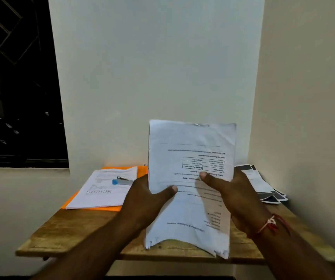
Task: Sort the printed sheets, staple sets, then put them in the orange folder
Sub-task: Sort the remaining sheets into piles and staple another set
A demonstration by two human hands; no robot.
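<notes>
Held sheets: A sheaf (190,158) of printed sheets stands almost upright over the middle of the counter (71,229). Its long axis runs near to far and its print is upside down to the wearer. Whether its curled lower edge touches the wood cannot be told.

Left hand: The left hand (148,199) grips the sheaf's left edge, thumb across the front page and fingers hidden behind.

Right hand: The right hand (233,195) grips the right edge the same way, thumb laid on the text. A red thread (271,223) circles the wrist.

Key relation: A blue-ended stapler (122,181) lies just left of the left hand and a little farther off, its long axis running left to right. The left hand is plainly the nearer; the right would have to cross the sheaf.

Folder: The orange folder (106,208) lies flat at far left under a stack (106,190) of sheets, with the stapler on top.

Also seen: Loose prints (263,184) with dark panels fan out at far right, against the wall.

Likely step: The sheaf looks to be getting squared for stapling.
</notes>
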